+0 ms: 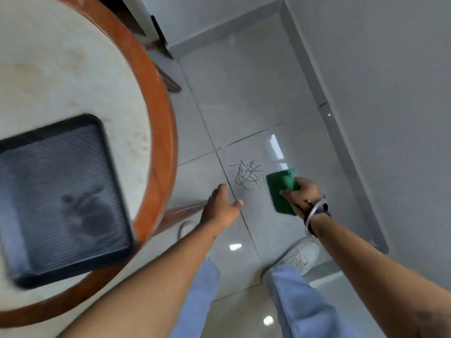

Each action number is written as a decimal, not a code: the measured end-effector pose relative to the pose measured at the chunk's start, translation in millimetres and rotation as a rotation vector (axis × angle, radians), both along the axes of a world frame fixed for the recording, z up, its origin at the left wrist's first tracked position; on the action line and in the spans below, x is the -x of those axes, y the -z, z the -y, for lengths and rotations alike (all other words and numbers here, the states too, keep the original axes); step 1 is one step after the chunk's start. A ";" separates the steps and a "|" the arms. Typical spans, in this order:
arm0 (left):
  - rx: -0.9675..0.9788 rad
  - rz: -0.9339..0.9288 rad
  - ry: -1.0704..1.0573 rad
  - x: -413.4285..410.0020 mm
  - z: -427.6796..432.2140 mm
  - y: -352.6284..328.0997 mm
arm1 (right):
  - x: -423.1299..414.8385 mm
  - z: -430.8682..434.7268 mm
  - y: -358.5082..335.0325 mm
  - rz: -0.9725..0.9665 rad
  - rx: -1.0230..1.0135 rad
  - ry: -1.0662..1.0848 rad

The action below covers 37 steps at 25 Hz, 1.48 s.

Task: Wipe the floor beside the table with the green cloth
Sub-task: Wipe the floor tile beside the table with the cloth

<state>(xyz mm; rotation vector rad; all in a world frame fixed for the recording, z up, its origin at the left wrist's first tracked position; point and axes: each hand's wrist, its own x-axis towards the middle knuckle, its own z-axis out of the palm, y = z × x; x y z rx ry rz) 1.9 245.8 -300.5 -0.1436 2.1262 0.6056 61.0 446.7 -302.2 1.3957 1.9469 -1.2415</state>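
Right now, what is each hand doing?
Left hand: open, holding nothing.
Right hand: closed on the green cloth, beside the black scribble.

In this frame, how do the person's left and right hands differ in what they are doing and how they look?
The right hand is closed around the green cloth, while the left hand holds nothing, its fingers loosely spread. The right wrist carries bracelets and a dark band; the left wrist is bare. The right hand sits right of the black scribble on the floor, the left hand below and left of it. Both reach down toward the tiled floor beside the table.
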 end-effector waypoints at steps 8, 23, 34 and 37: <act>0.509 -0.111 0.764 32.1 -0.3 215.9 | -55.6 68.1 228.5 0.208 -0.154 -1.046; 0.753 -0.095 0.847 5.1 -3.7 285.8 | -30.9 52.9 285.9 0.142 -0.434 -0.661; 0.790 -0.138 0.914 4.9 -2.9 284.9 | -0.7 28.0 294.6 -0.022 -0.583 -1.033; 0.778 -0.152 0.930 6.7 0.3 286.1 | -7.0 26.7 290.3 -0.112 -0.508 -1.488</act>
